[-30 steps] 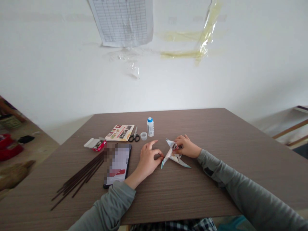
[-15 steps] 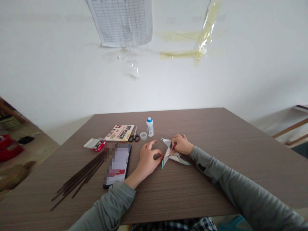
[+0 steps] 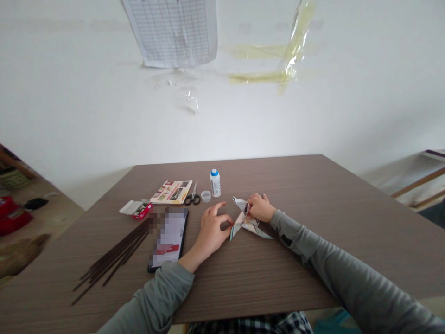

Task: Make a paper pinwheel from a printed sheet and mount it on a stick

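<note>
A folded paper pinwheel (image 3: 245, 221) with printed colours lies on the brown table (image 3: 313, 260) between my hands. My left hand (image 3: 212, 229) pinches its left blade with thumb and fingers. My right hand (image 3: 259, 208) holds a curled blade at the pinwheel's top right, fingers closed around the paper. Both sleeves are grey-green.
Left of my hands lie a phone (image 3: 169, 237) with a lit screen and a bundle of dark thin sticks (image 3: 113, 260). Behind them sit a small red box (image 3: 136, 208), a printed leaflet (image 3: 172, 191), scissors (image 3: 193, 196), a clear cap (image 3: 206, 196) and a glue bottle (image 3: 215, 182).
My right hand has drawn slightly left and back with the curled blade. The pinwheel has shifted a little left. My left hand stays on the paper.
</note>
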`<state>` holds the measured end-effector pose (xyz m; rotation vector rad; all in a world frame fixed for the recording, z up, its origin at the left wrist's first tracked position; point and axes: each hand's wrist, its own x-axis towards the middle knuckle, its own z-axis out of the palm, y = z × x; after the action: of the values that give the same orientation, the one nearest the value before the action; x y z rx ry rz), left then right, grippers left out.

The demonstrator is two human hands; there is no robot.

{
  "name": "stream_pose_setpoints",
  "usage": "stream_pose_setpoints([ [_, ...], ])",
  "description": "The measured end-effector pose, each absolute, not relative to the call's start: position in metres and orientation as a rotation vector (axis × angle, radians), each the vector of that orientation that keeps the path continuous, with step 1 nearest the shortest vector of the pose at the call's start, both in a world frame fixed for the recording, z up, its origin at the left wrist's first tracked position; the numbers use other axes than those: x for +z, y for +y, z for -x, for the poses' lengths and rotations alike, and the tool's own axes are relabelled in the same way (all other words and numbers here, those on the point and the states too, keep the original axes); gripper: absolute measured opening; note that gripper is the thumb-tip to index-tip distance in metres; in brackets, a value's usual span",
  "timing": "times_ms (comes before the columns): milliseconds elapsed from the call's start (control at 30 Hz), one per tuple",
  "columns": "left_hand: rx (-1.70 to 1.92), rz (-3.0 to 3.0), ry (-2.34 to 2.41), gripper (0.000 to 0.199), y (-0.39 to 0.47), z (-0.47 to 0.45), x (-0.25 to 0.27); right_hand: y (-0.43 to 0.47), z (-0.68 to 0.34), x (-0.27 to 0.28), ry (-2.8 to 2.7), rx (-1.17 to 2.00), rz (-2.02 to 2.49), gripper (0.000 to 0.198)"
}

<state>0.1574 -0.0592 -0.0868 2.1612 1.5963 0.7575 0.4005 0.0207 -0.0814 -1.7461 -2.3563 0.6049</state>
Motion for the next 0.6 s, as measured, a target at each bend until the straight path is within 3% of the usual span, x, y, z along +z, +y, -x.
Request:
stream_pose_setpoints([
  [600,0.678,-2.195,1.598,0.015,-0.051,-0.155,-0.094,0.007,-0.387,-0.065,-2.310,0.644,1.904,0.040],
])
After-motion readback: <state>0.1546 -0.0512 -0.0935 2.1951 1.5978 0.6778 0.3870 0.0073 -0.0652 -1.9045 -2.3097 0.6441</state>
